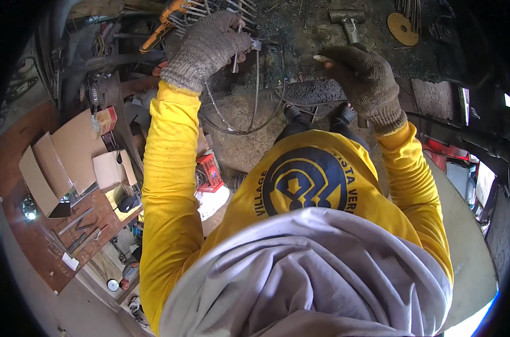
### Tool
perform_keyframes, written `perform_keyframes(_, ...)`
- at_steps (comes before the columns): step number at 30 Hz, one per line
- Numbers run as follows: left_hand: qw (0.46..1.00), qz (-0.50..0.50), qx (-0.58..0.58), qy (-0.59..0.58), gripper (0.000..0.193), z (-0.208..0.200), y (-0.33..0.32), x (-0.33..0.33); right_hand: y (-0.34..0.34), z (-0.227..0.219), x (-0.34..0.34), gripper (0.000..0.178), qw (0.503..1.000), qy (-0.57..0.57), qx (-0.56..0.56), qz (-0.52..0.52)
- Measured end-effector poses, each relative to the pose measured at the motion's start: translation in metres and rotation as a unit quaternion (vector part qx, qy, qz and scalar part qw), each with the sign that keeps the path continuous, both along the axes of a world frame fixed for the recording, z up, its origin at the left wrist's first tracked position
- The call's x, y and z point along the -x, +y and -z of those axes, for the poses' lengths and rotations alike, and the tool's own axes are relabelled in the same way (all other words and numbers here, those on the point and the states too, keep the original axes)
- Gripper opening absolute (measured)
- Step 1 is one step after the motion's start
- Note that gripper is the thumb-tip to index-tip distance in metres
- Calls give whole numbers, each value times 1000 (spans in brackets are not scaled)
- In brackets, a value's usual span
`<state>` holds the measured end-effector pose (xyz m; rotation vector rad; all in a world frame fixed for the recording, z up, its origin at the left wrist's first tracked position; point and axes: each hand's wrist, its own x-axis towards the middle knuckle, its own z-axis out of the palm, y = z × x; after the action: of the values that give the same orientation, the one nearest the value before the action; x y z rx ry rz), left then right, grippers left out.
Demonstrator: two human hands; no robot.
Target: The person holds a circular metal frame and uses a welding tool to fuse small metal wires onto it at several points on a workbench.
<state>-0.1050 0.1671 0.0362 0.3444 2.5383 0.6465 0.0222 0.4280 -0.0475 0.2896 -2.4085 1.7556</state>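
Observation:
My left hand (213, 42), in a grey knitted glove, is closed around a thin metal rod (236, 59) near a bundle of similar rods at the top of the view. My right hand (362, 76), in a darker knitted glove, pinches a small pale piece (322, 58) at its fingertips. Between the hands, curved grey wires (255, 101) loop down over the dirt floor. Both arms wear yellow sleeves, and a grey cloth covers my chest low in the picture.
A hammer (347, 21) and a round orange disc (402, 28) lie on the ground at top right. An orange-handled tool (162, 27) lies at top left. A brown bench (69, 224) at left carries cardboard pieces, small boxes and hand tools. A red crate (210, 171) stands below.

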Motion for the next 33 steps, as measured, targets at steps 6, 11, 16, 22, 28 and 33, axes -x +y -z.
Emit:
perform_keyframes(6, 999, 5, 38, 20, 36, 4, 9, -14, -6, 11, 0, 21, 997, 70, -38, 4)
perform_keyframes(11, 999, -15, 31, 14, 38, 1, 13, -21, -16, 17, 19, 21, 990, 93, -108, -20)
perform_keyframes(16, 994, 23, 98, 49, 39, 1, 16, -21, -40, 20, 39, 22, 982, 58, -176, -48)
perform_keyframes(22, 990, 31, 58, 128, 38, 9, 10, -29, -56, 24, 48, 23, 952, 164, -248, -78)
perform_keyframes(28, 997, -32, 42, 61, 40, 10, 17, -45, -60, 35, 34, 22, 937, 187, -293, -45)
perform_keyframes(33, 974, 78, 118, 174, 42, 25, 4, -36, -59, 32, 34, 25, 912, 203, -353, -59)
